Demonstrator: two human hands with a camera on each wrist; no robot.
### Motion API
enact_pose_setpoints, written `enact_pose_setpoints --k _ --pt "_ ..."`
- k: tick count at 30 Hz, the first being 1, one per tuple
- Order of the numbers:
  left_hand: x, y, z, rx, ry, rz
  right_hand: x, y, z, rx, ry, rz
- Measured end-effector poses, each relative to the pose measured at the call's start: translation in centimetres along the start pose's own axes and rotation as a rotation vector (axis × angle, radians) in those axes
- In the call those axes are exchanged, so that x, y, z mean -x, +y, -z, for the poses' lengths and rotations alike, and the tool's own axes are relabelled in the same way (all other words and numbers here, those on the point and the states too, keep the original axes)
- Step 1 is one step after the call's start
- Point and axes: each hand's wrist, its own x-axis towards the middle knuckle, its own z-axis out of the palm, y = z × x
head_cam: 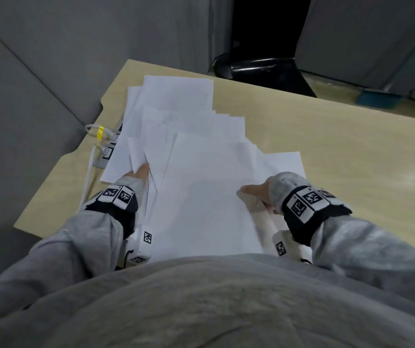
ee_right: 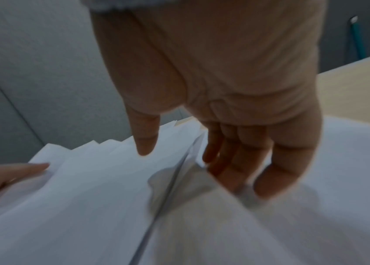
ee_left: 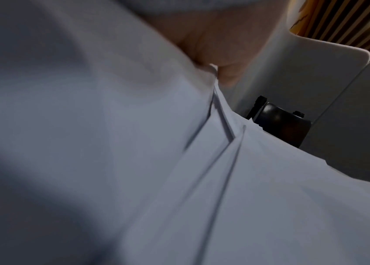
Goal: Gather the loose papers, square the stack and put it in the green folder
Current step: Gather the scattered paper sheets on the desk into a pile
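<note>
Several loose white papers [head_cam: 196, 156] lie fanned and overlapping on a tan desk [head_cam: 346, 146], from the far left corner to the near edge. My left hand [head_cam: 138, 173] rests at the left side of the pile. In the right wrist view one straight left-hand finger [ee_right: 20, 170] lies flat on a sheet, while the left wrist view shows only the palm [ee_left: 213, 44] above the papers [ee_left: 225, 179]. My right hand [head_cam: 259, 194] holds the right edge of the upper sheets, thumb [ee_right: 145, 143] on top and fingers [ee_right: 236, 170] tucked beneath the papers [ee_right: 89, 197]. No green folder shows.
A power strip with white plugs and cables [head_cam: 103, 146] sits at the desk's left edge, partly under the papers. Grey partition panels [head_cam: 50, 59] stand to the left and behind. A black chair base [head_cam: 264, 69] and a teal object [head_cam: 377, 99] lie beyond the far edge.
</note>
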Motion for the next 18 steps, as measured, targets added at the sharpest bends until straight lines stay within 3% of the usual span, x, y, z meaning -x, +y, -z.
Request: enact_pose_setpoints --k 2,5,9,10,11,12,14,18 --pt "-0.3 -0.1 -0.2 -0.019 0.014 -0.052 -0.8 -0.7 -0.6 0.005 0.201 0.123" --pt "-0.4 -0.3 -0.2 -0.096 -0.056 -0.094 -0.8 -1.3 -0.8 -0.147 0.37 0.393" --pt "-0.4 -0.1 0.0 -0.176 -0.062 -0.134 0.3 -0.9 -0.7 -0.421 0.87 0.799" --pt "-0.2 0.0 -0.1 -0.22 -0.061 -0.132 0.9 -1.1 -0.3 -0.455 0.896 0.857" --pt "-0.2 -0.2 -0.1 -0.248 -0.054 -0.133 1.2 -1.4 0.0 -0.42 0.819 0.868" --pt "0.0 -0.2 -0.1 -0.252 -0.043 -0.118 1.2 -1.9 0.2 -0.312 0.67 0.828" --pt "0.0 -0.4 -0.2 -0.214 -0.041 -0.128 0.6 -2.9 0.4 -0.109 0.434 0.602" --pt "-0.1 -0.6 -0.2 -0.239 -0.042 -0.116 -0.7 -2.3 -0.2 -0.049 0.405 0.172"
